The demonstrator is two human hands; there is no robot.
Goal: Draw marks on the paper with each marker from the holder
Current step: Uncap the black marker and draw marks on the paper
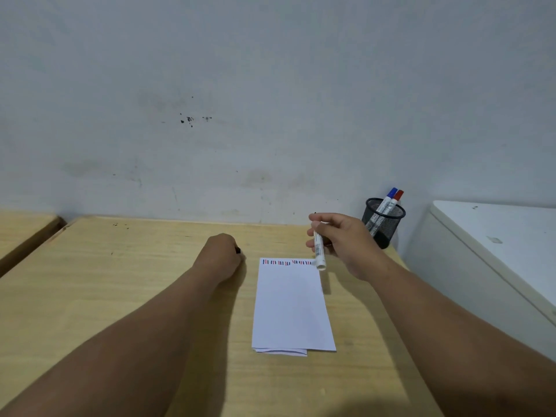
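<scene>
I am holding a white marker (319, 249) in my right hand (346, 245), fingers pinching the barrel near its upper end. It is hanging nearly upright, its lower end just over the top right corner of the paper (291, 305). I cannot tell whether that end is the tip or the butt. My left hand (221, 255) is resting closed on the bench (120, 281) just left of the paper, and something small and dark, likely this marker's cap (238, 250), is poking out of its grip.

The paper is lying folded on the bench, a row of short blue, red and dark strokes (287, 262) running along its top edge. The mesh holder (383, 222) is standing near the wall behind my right hand, with the blue marker (388, 200) and the red marker (395, 200) in it.

I am judging this to be the dark marker's turn, at its end or start. Next calls for capping it and dropping it into the holder, or lowering the tip for another stroke.
</scene>
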